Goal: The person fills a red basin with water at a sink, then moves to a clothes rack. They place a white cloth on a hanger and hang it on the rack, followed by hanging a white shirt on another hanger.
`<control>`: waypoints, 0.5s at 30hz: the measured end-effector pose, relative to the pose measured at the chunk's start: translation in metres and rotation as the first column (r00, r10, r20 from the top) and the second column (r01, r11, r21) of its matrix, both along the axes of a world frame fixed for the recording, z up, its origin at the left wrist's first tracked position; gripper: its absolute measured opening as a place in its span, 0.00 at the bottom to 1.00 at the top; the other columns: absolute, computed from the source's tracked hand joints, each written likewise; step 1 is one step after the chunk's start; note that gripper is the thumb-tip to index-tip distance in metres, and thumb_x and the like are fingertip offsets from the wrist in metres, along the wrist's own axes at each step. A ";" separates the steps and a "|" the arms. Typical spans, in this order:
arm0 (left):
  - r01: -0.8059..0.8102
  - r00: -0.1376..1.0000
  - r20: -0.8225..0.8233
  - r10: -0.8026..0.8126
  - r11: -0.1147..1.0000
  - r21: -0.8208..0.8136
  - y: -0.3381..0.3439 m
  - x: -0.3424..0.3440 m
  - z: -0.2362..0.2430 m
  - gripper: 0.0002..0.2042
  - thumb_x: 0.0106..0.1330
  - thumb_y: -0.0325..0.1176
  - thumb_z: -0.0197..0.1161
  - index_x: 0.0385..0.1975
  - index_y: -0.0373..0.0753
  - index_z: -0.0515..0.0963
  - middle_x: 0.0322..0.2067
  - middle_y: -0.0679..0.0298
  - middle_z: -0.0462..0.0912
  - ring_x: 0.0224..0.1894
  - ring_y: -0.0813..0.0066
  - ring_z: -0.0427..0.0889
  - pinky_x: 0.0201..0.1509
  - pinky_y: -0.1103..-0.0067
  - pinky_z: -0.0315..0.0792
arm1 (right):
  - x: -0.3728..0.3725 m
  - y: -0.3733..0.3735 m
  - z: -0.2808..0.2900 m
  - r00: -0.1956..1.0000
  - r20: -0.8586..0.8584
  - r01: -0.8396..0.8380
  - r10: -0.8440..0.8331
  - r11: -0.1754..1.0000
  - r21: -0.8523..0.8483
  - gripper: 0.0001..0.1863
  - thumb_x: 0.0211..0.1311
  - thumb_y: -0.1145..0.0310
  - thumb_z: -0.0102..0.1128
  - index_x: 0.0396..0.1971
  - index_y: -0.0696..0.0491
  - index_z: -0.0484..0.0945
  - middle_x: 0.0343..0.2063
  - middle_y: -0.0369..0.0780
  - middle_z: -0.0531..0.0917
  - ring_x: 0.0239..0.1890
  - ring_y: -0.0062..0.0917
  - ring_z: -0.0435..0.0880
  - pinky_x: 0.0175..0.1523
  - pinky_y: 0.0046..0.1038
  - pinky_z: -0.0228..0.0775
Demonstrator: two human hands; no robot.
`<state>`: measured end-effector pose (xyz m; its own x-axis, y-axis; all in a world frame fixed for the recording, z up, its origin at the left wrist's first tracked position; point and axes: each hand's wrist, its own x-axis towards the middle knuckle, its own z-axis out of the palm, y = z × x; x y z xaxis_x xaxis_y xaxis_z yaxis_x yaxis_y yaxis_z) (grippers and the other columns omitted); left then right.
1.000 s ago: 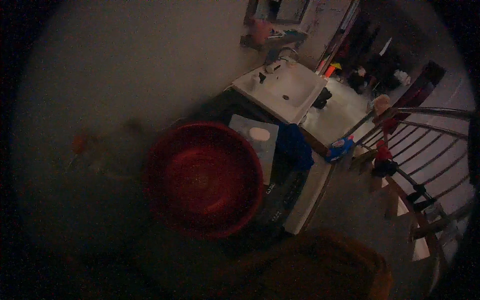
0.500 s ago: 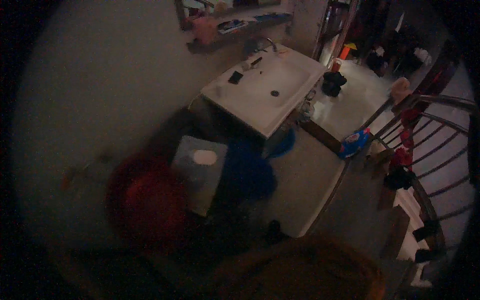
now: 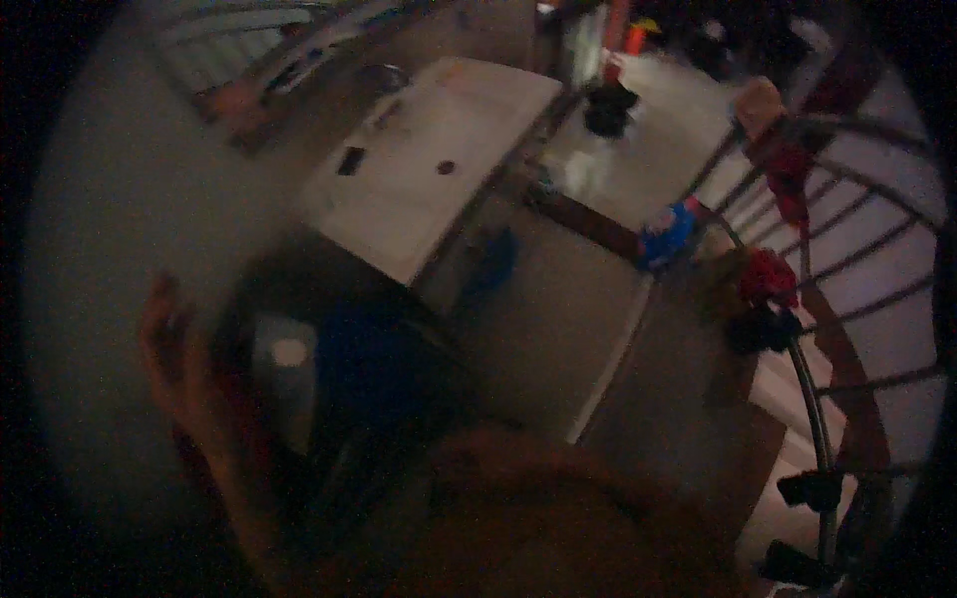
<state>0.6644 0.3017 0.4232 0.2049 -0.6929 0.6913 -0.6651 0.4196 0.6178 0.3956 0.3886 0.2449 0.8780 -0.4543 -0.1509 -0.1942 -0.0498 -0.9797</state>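
Lower left, the left hand (image 3: 174,364) hangs empty, fingers spread, near a blue cloth (image 3: 374,364): probably soft, light, graspable at any fold.

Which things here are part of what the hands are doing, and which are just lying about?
In hand or nearest:
- left hand, raised and open, holding nothing
- grey lid with a pale round patch
- dark blue cloth

Lying about:
- white washbasin
- blue packet
- red cloth on the stair railing

The right hand is not in view.
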 end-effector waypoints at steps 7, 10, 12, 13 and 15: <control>0.244 0.945 -0.237 -0.226 0.968 0.053 -0.184 0.002 -0.036 0.17 0.60 0.25 0.56 0.50 0.36 0.71 0.55 0.52 0.71 0.57 0.62 0.70 0.59 0.68 0.65 | -0.036 -0.150 0.020 0.958 0.082 0.270 -0.276 0.959 0.084 0.19 0.62 0.59 0.54 0.50 0.53 0.73 0.41 0.42 0.80 0.42 0.28 0.78 0.48 0.31 0.70; 0.258 0.896 -0.400 -0.195 0.960 0.111 -0.264 -0.034 -0.048 0.16 0.60 0.24 0.58 0.49 0.36 0.72 0.52 0.54 0.73 0.55 0.64 0.72 0.59 0.71 0.65 | -0.053 -0.240 -0.004 0.955 0.102 0.287 -0.278 0.953 -0.094 0.19 0.62 0.59 0.54 0.49 0.53 0.74 0.42 0.42 0.79 0.45 0.30 0.77 0.51 0.31 0.69; 0.240 0.961 -0.177 -0.211 0.958 0.160 -0.320 -0.051 -0.046 0.15 0.60 0.25 0.58 0.48 0.36 0.73 0.51 0.56 0.74 0.53 0.67 0.73 0.59 0.73 0.65 | -0.069 -0.308 -0.003 0.965 0.095 0.258 -0.245 0.951 -0.173 0.19 0.63 0.59 0.54 0.49 0.53 0.74 0.45 0.43 0.79 0.48 0.31 0.77 0.53 0.32 0.68; 0.239 0.954 -0.219 -0.205 0.961 0.140 -0.351 -0.051 -0.054 0.14 0.60 0.25 0.58 0.47 0.36 0.73 0.49 0.57 0.75 0.52 0.67 0.74 0.57 0.73 0.66 | -0.069 -0.336 0.007 0.967 0.037 0.254 -0.251 0.954 -0.157 0.19 0.63 0.58 0.53 0.49 0.53 0.74 0.45 0.43 0.78 0.48 0.32 0.77 0.54 0.32 0.67; 0.221 0.935 -0.305 -0.179 0.969 0.111 -0.398 -0.080 -0.062 0.12 0.61 0.27 0.58 0.45 0.36 0.73 0.45 0.58 0.77 0.49 0.69 0.75 0.54 0.75 0.68 | -0.095 -0.385 0.039 0.960 -0.093 0.257 -0.266 0.961 -0.099 0.19 0.63 0.58 0.53 0.49 0.53 0.74 0.46 0.43 0.78 0.49 0.33 0.76 0.54 0.33 0.67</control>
<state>0.5840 -0.0963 0.3612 0.2292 -0.8263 0.5145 -0.3589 0.4195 0.8338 0.3003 0.0034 0.2840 0.7084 -0.6808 -0.1862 -0.3124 -0.0659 -0.9477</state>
